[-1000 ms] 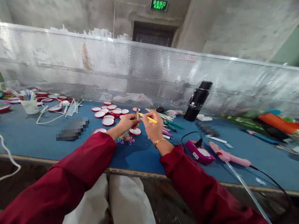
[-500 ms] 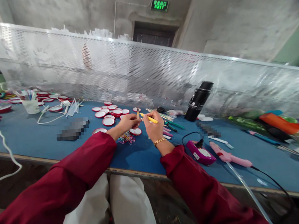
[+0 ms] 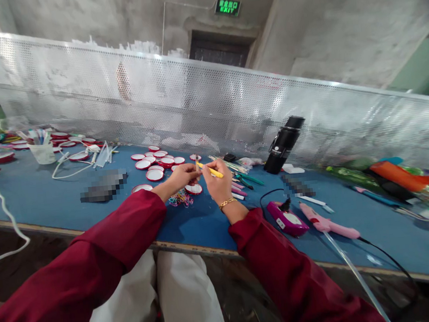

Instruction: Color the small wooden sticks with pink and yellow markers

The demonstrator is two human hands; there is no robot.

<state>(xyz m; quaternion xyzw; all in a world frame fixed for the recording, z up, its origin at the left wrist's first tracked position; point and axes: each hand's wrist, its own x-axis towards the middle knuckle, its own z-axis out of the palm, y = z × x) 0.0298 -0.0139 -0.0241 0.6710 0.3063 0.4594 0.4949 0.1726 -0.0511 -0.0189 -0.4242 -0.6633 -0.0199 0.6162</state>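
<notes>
My left hand (image 3: 183, 176) is pinched on a small upright stick (image 3: 197, 161) above the blue table (image 3: 45, 196). My right hand (image 3: 216, 186) is closed round a yellow pen-like stick (image 3: 212, 170), whose tip points left towards the small stick. Both hands meet close together over the table's middle. Coloured rubber bands (image 3: 180, 199) lie just below my left hand. Several red-rimmed round lids (image 3: 155, 174) lie behind and to the left of my hands.
A black flask (image 3: 283, 145) stands right of my hands. A magenta device (image 3: 287, 220) and a pink glue gun (image 3: 327, 224) with its cord lie at the near right. A white cup (image 3: 43, 152) and white cable (image 3: 4, 209) are left. Perforated metal screen (image 3: 209, 106) walls the back.
</notes>
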